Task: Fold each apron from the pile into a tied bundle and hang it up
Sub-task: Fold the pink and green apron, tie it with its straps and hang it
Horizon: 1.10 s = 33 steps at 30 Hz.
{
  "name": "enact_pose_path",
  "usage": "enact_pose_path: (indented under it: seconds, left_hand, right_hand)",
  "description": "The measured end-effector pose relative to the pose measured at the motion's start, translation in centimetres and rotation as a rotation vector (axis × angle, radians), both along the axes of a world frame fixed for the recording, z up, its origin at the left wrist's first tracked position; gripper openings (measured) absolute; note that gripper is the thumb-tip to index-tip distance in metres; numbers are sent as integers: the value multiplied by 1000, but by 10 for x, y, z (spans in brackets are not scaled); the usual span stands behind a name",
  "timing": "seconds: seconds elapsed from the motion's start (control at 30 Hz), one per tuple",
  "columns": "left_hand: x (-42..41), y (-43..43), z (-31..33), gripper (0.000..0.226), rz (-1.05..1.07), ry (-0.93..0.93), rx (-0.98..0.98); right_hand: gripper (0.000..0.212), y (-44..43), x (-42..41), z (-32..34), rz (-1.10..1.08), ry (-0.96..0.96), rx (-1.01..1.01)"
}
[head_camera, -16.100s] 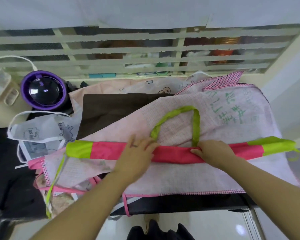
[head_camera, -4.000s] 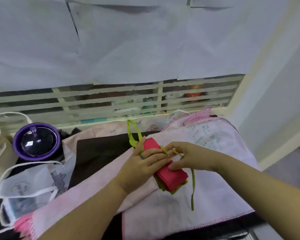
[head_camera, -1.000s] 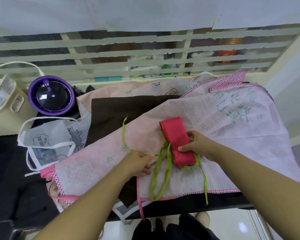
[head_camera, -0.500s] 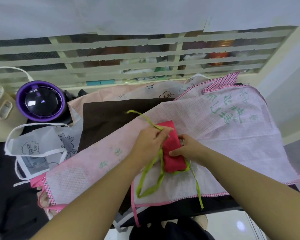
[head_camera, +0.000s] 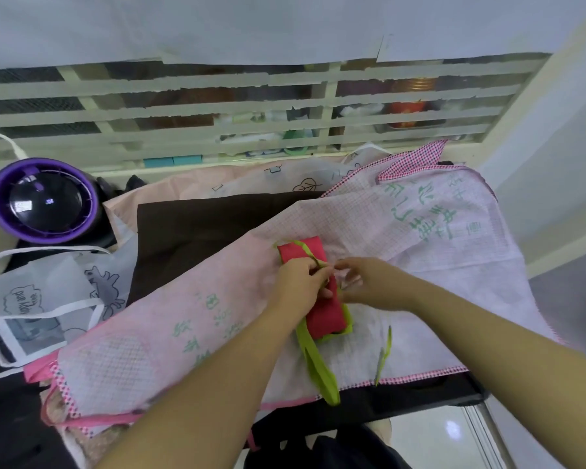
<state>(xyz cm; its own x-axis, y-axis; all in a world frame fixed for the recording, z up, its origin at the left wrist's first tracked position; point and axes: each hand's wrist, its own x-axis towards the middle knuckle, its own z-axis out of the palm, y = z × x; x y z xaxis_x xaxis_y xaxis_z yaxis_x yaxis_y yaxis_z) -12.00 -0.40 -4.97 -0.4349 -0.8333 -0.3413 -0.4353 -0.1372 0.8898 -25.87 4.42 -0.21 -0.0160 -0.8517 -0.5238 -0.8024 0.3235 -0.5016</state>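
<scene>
While the two hands meet on it, the folded red apron lies on the pink checked apron at the top of the pile.
Half a second ago the left hand held the green tie up in an arc over the brown apron; now that tie lies flat across the bundle's far end and runs into the left fingers, which are curled and pinch it at the bundle's middle. The right hand, which was then pressing the bundle's side, has come to the same spot with its fingers curled; they are blurred, so I cannot tell whether they pinch the tie. The green loop trails toward the table edge, as before. The purple fan stands far left.
</scene>
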Motion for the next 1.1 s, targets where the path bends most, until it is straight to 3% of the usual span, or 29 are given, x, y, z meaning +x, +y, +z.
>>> enact_pose_path:
  seconds: [0.07, 0.13, 0.23, 0.33, 0.4, 0.47, 0.53, 0.63, 0.7, 0.77, 0.83, 1.0, 1.1]
  left_hand:
    - [-3, -3, 2, 28, -32, -36, -19]
    - [-5, -5, 7, 30, -99, -80, -59]
    - [-6, -10, 18, 25, -265, -195, -100]
    - [-6, -13, 21, 28, -387, -281, 61]
    - [-5, -15, 17, 40, -377, -217, 145]
    - [-2, -15, 11, 49, -308, -84, 187]
    - [1, -15, 11, 36, -266, 18, 217]
    - [5, -15, 9, 40, -216, 63, 208]
    - [6, -13, 6, 40, -205, 79, 202]
    - [6, -12, 6, 38, -204, 85, 186]
    - [6, -10, 5, 36, -204, 108, 168]
    - [6, -5, -1, 36, -157, 116, 98]
    - [8, -1, -4, 36, -65, 140, 48]
  right_hand:
    - [30, -11, -4, 27, 171, 203, -21]
    - [21, -23, -1, 52, 242, 225, -59]
    - [18, -45, 16, 75, 360, 195, -144]
    - [18, -65, 42, 81, 414, 78, -220]
    - [22, -74, 57, 76, 355, -80, -229]
    - [30, -78, 61, 73, 214, -248, -237]
    - [33, -80, 47, 70, -19, -383, -289]
    - [15, -61, 7, 50, -288, -280, -326]
    - [8, -33, -13, 25, -411, -198, -187]
    - [28, -10, -13, 3, -544, -259, 30]
    - [35, -2, -3, -14, -677, -422, 125]
    - [26, -14, 11, -35, -890, -763, -18]
    - [26, -13, -2, -28, -1289, -1190, 6]
